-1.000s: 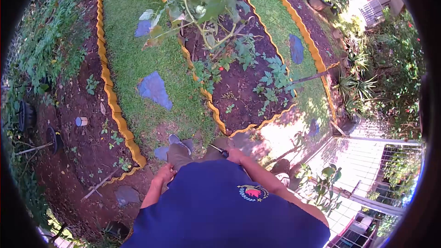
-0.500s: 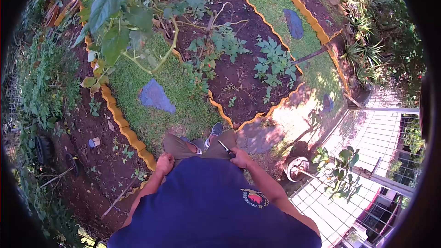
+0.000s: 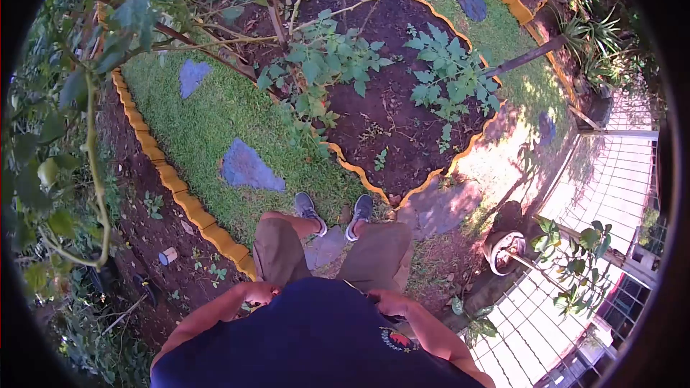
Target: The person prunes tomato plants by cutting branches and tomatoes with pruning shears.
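Note:
Close against the blue shirt (image 3: 316,334), my left hand (image 3: 260,292) has its fingers curled together; the shirt's edge partly hides them, and whatever they hold, if anything, does not show. My right hand (image 3: 390,302) is closed around the dark handle of a small tool, at the right side of the waist. The tool's thin tip (image 3: 351,285) barely shows above the shirt. Brown shorts (image 3: 280,250) cover both bent knees, just beyond the hands. Two grey shoes (image 3: 305,205) stand apart on the grass and a stone.
Yellow wavy edging (image 3: 183,197) borders the soil beds. A tomato plant (image 3: 449,75) grows in the middle bed (image 3: 381,115). Leafy stems (image 3: 93,151) hang close on the left. Stepping stones (image 3: 248,165) lie in the grass. On the right are a potted plant (image 3: 505,251) and wire fence (image 3: 532,316).
Both hands have come back toward the waist, and the tool is now mostly hidden by the shirt. The knees and shoes show more fully. The view has shifted, bringing leafy stems across the left.

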`<state>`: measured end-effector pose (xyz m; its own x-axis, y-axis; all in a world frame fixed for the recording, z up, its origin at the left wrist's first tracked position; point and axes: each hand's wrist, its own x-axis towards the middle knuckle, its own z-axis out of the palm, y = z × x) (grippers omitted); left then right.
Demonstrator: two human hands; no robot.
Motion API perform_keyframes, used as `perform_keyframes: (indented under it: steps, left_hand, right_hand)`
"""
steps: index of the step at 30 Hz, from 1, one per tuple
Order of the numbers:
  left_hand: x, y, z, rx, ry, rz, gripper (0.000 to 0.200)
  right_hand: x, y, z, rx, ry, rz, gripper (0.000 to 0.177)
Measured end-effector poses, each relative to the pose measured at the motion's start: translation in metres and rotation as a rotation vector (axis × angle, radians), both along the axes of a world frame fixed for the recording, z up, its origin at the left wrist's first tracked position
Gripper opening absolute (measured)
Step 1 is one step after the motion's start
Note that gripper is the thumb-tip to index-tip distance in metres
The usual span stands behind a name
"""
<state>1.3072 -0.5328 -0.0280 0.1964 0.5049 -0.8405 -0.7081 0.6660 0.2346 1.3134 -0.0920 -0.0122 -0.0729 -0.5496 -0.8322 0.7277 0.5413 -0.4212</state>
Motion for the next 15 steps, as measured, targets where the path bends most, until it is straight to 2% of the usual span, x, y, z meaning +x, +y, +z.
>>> perform_keyframes:
  steps: [1, 3, 6, 7, 8, 9, 10, 11, 12, 13, 15]
  left_hand:
    - [0.012, -0.021, -0.049, 0.037, -0.048, -0.125, 0.025]
    - [0.000, -0.027, -0.083, 0.030, -0.138, -0.213, 0.032]
    - [-0.056, -0.017, -0.129, 0.220, -0.135, -0.434, 0.029]
    - [-0.094, -0.006, -0.134, 0.211, -0.072, -0.501, 0.028]
    - [-0.112, -0.013, -0.167, 0.210, -0.013, -0.512, 0.028]
    - [-0.123, -0.021, -0.201, 0.209, 0.043, -0.516, 0.027]
    - [-0.140, -0.035, -0.240, 0.240, 0.116, -0.555, 0.026]
    - [-0.164, -0.045, -0.276, 0.272, 0.203, -0.594, 0.026]
    - [-0.200, -0.040, -0.286, 0.215, 0.439, -0.699, 0.027]
    - [-0.232, -0.035, -0.286, 0.147, 0.675, -0.799, 0.028]
    - [-0.277, -0.039, -0.308, -0.108, 0.890, -0.706, 0.030]
  right_hand:
    - [0.000, -0.006, -0.023, -0.007, -0.036, 0.008, 0.054]
    - [-0.005, -0.021, -0.079, 0.003, 0.021, -0.069, 0.048]
    - [-0.034, -0.032, -0.169, -0.028, 0.137, -0.260, 0.046]
    - [-0.055, -0.032, -0.194, -0.014, 0.220, -0.244, 0.053]
    - [-0.082, -0.031, -0.217, 0.000, 0.310, -0.228, 0.061]
    - [-0.109, -0.032, -0.235, 0.066, 0.268, -0.287, 0.061]
    - [-0.131, -0.032, -0.255, 0.133, 0.231, -0.343, 0.060]
    - [-0.143, -0.029, -0.284, 0.074, 0.290, -0.448, 0.061]
    - [-0.162, -0.025, -0.313, 0.012, 0.364, -0.550, 0.061]
    - [-0.188, -0.023, -0.324, 0.023, 0.451, -0.532, 0.061]
    - [-0.241, -0.020, -0.324, 0.026, 0.556, -0.529, 0.057]
